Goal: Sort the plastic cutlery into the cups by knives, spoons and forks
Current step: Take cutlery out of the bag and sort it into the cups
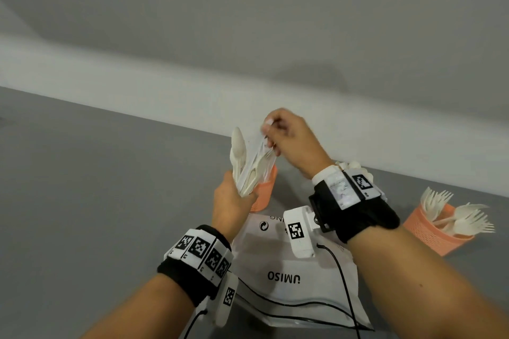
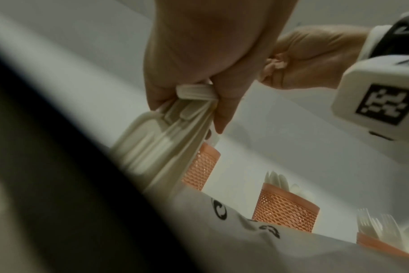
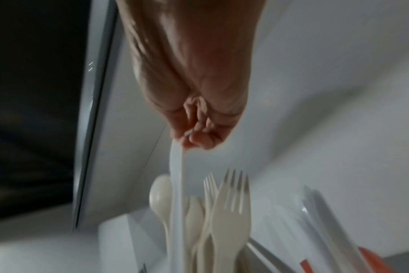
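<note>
My left hand grips a bundle of white plastic cutlery by the handles, held upright above the table. Spoons and forks stand up in the bundle. My right hand pinches the top of one long flat piece, seemingly a knife, at the bundle's upper end. An orange mesh cup stands just behind the bundle. A second cup holds spoons, and in the head view my right wrist hides most of it. A third cup, at the right, holds forks.
A white plastic bag printed with dark letters lies flat on the grey table under my forearms. Black cables run across it. A pale wall ledge borders the table's far edge.
</note>
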### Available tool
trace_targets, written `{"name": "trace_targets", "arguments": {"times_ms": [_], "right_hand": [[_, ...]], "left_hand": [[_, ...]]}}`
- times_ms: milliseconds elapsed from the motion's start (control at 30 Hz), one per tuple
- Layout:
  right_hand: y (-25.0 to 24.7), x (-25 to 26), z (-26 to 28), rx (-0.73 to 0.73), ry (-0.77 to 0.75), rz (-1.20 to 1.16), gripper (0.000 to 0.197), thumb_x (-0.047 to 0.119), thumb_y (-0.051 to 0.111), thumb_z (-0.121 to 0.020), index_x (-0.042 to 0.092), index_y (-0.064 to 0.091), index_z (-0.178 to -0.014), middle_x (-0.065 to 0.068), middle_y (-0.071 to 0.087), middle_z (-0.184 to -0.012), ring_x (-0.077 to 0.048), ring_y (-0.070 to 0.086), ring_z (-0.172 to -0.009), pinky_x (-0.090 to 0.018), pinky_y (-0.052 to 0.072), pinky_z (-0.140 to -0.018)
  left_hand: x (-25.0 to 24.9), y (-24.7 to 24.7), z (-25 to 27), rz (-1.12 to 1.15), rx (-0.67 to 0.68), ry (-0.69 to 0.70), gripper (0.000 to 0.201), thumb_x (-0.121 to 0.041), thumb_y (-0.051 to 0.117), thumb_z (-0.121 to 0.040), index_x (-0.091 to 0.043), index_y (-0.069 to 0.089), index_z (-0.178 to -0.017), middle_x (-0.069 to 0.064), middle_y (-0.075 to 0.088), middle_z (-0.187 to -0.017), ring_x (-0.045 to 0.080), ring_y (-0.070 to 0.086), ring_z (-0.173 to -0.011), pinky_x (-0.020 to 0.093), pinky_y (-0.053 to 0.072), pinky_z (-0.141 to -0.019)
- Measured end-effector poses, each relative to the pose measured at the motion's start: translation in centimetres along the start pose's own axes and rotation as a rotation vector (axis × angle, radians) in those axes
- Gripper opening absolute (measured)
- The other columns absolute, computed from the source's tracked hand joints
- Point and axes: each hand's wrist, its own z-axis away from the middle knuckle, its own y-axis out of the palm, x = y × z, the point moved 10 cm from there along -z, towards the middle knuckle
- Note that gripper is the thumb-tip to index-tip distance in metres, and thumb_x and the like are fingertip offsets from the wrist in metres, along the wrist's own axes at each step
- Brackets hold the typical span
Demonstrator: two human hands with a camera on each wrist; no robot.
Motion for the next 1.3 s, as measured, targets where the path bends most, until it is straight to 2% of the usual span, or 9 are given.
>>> {"name": "trace_targets", "arguments": {"times_ms": [133,267,367,533,667,833,1000,1100,1300], "right_hand": [[-7.8,0.5,1.0,-0.578,-0.165,-0.132,0.023,0.011,0.043,-0.094,0.030,0.045,-0.080,0.006,0.048,-0.070,-0.014,0.047,-0.056,-0.031,0.044,-0.052],[-10.3,-0.7,2.4,-0.822,-0.215,-0.044,0.026,0.013,0.038,-0.095,0.035,0.041,-0.081,0.008,0.047,-0.074,-0.025,0.048,-0.065,-0.043,0.049,-0.062],[-6.9,-3.2,1.2,-0.620,-0.152,0.070,0.018,0.009,0.042,-0.094,0.022,0.049,-0.082,-0.001,0.052,-0.074,-0.035,0.055,-0.066,-0.043,0.051,-0.064],[-0.1,-7.8,0.7,-0.131,0.028,0.421,0.017,0.002,0.054,-0.088,0.004,0.067,-0.100,-0.011,0.065,-0.092,-0.020,0.057,-0.084,-0.025,0.049,-0.079],[-1.1,-4.8,2.1,-0.257,-0.039,0.442,0.031,0.008,0.051,-0.091,0.008,0.054,-0.122,-0.007,0.051,-0.109,-0.021,0.049,-0.102,-0.029,0.044,-0.088],[0.8,0.6,4.5,-0.126,-0.112,0.275,0.023,0.024,0.064,-0.085,0.004,0.060,-0.077,0.000,0.054,-0.065,-0.010,0.047,-0.060,-0.021,0.041,-0.060],[-0.4,-1.4,5.1,-0.077,0.053,0.404,0.022,0.023,0.064,-0.085,0.004,0.056,-0.093,0.004,0.048,-0.070,-0.014,0.048,-0.070,-0.015,0.036,-0.057],[-1.9,-2.1,5.9,-0.060,0.091,0.429,0.020,0.024,0.062,-0.087,0.009,0.053,-0.096,-0.002,0.049,-0.085,-0.012,0.047,-0.072,-0.007,0.032,-0.057],[-5.2,-3.1,7.5,-0.055,0.150,0.382,0.013,0.013,0.054,-0.088,0.012,0.047,-0.077,0.002,0.047,-0.067,-0.011,0.044,-0.065,-0.009,0.035,-0.056]], "left_hand": [[0.7,-0.4,-0.2,0.069,0.014,-0.054,0.038,-0.009,0.066,-0.081,-0.012,0.049,-0.115,0.009,0.062,-0.101,0.024,0.064,-0.083,0.038,0.057,-0.070],[-0.2,-1.0,-0.3,0.153,0.040,-0.016,0.034,0.000,0.060,-0.084,-0.006,0.049,-0.115,0.012,0.060,-0.101,0.010,0.057,-0.071,0.010,0.047,-0.051],[-1.8,-1.0,-0.1,0.237,0.092,0.014,0.026,0.000,0.063,-0.083,-0.007,0.054,-0.107,0.012,0.063,-0.093,0.011,0.060,-0.065,0.012,0.048,-0.051],[-4.4,0.3,1.0,0.390,0.260,-0.011,0.013,-0.002,0.065,-0.083,-0.014,0.062,-0.080,0.003,0.059,-0.064,0.012,0.058,-0.050,0.025,0.048,-0.050],[-6.0,1.2,1.8,0.536,0.350,-0.011,0.038,0.001,0.057,-0.088,-0.022,0.066,-0.059,0.003,0.051,-0.054,0.016,0.049,-0.046,0.026,0.044,-0.045],[-5.6,0.9,1.1,0.345,0.161,0.048,0.011,-0.006,0.061,-0.086,-0.005,0.060,-0.097,0.008,0.064,-0.072,0.018,0.062,-0.058,0.028,0.051,-0.050],[-6.0,3.9,2.2,0.242,0.252,0.030,0.048,-0.019,0.056,-0.078,-0.012,0.038,-0.122,0.018,0.059,-0.101,0.039,0.066,-0.079,0.058,0.054,-0.061],[-6.4,6.1,3.0,0.290,0.373,0.029,0.059,-0.001,0.046,-0.089,-0.012,0.020,-0.141,0.004,0.059,-0.093,0.013,0.062,-0.066,0.033,0.051,-0.057],[-8.5,9.2,4.7,0.456,0.481,0.031,0.045,0.004,0.035,-0.087,-0.029,0.055,-0.110,0.001,0.066,-0.102,0.012,0.062,-0.088,0.026,0.050,-0.072]]}}
